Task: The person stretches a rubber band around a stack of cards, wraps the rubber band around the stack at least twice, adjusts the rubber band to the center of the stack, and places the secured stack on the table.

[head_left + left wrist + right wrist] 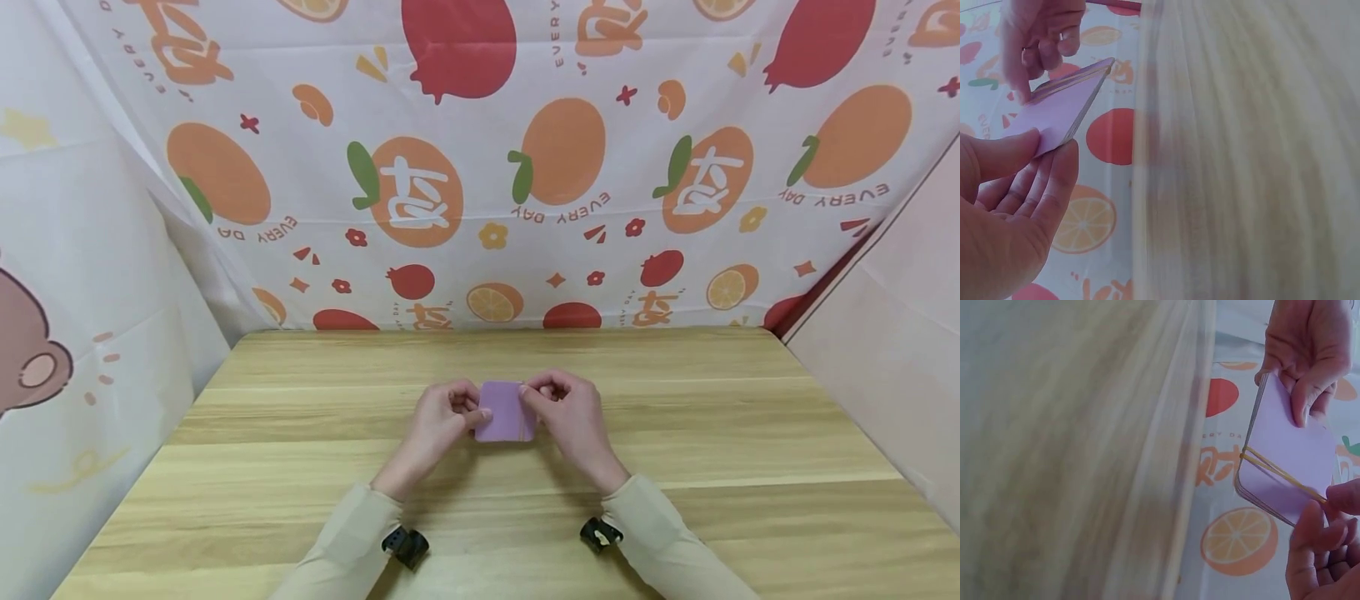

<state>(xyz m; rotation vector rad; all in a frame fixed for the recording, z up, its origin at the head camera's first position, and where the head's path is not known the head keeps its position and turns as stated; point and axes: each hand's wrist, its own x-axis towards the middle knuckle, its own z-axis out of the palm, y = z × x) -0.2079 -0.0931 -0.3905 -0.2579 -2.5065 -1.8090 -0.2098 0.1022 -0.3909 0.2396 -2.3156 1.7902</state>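
A thin stack of purple cards [501, 412] is held up above the wooden table, its layered edges showing in the right wrist view. Around one end of it runs a yellow rubber band [1279, 471], doubled into two strands. My left hand [441, 417] pinches the opposite end, thumb on the purple face and fingers behind. With thumb and forefinger, my right hand [572, 414] pinches the rubber band at the corner of the stack. In the left wrist view the stack [1063, 112] appears tilted, with the band near the right hand's fingers.
Beneath both hands spreads the wooden table [300, 450]. A white cloth with printed fruit [480, 167] hangs behind its far edge, and pale cloths hang at left and right. Each sleeved wrist wears a small black camera [406, 547].
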